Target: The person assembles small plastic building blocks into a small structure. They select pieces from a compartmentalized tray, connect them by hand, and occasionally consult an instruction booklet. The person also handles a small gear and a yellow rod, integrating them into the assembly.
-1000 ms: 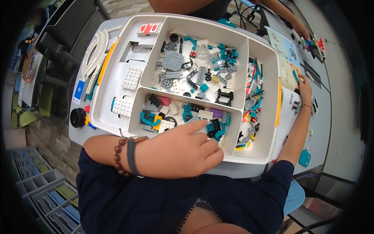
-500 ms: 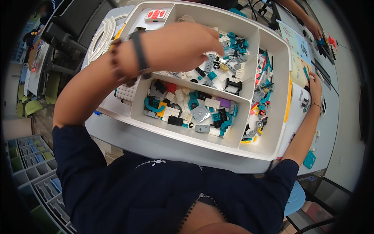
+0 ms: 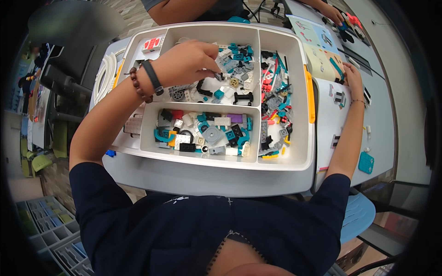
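Note:
My left hand (image 3: 191, 62) reaches into the large upper compartment of the white sorting tray (image 3: 202, 162). Its thumb and forefinger are pinched on a small dark grey building piece (image 3: 219, 76), partly hidden by the fingers. Loose teal, white, grey and black pieces surround the fingertips, among them a black frame piece (image 3: 243, 98). Over on the right, my right hand (image 3: 353, 80) rests by the open instruction booklet (image 3: 329, 126). Its fingers are curled at a long teal piece (image 3: 337, 68); the grip is partly hidden.
The lower compartment holds bigger bricks and a round grey piece (image 3: 212, 135). Thin beams and pins fill the right compartment. White curved tracks (image 3: 107, 76) lie left of the tray, a teal plate (image 3: 366, 163) at right. Another person's hand (image 3: 332, 14) is at the far right.
The view has shifted, so tray and booklet appear farther left and higher. My left fingers now pinch a small piece low among the parts. My right hand stays beside the booklet.

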`<state>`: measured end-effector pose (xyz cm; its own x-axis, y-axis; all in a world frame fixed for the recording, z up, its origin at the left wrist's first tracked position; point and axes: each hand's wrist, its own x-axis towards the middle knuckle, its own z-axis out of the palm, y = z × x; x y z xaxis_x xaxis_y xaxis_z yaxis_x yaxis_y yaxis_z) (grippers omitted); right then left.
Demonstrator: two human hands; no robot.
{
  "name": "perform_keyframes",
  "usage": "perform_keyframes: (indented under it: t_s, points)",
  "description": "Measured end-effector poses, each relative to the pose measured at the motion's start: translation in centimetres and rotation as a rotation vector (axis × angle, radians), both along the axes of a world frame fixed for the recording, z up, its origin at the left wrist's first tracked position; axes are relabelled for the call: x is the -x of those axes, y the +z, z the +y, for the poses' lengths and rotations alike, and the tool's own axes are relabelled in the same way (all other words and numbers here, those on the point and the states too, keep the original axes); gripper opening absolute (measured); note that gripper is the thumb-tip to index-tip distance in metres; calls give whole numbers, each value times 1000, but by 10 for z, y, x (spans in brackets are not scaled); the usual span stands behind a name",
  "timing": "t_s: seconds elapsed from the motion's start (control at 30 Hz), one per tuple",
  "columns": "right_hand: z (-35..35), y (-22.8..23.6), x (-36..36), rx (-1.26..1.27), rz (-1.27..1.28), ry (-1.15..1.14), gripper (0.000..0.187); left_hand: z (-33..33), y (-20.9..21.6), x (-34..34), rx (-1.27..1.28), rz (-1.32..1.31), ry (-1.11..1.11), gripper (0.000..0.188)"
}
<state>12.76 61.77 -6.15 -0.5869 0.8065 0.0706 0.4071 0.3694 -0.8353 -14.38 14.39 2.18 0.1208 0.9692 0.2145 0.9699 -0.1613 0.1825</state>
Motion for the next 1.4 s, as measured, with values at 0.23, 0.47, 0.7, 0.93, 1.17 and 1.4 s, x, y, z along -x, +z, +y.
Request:
perform_keyframes:
  t_s: [0.23, 0.47, 0.7, 0.93, 1.17, 1.4]
  points:
    - [-36, 12, -14, 0, 38, 62, 32, -11, 13, -2, -81, 42, 1, 25]
    - [-74, 18, -29, -276, -115, 99, 24, -41, 39, -45, -115, -745, 445, 18]
    - [-80, 19, -34, -312, -87, 19, 20, -78, 68, -106, -246, -1147, 310, 64]
    - [-81, 21, -33, -285, -70, 19, 19, -76, 66, -162, -279, -1338, 304, 33]
    - [-82, 23, -35, -254, -76, -14, 19, -58, 64, -163, -118, -1415, 394, 32]
    - [-64, 16, -40, -253, 3, -105, 20, -58, 50, -147, -97, -1429, 441, 24]
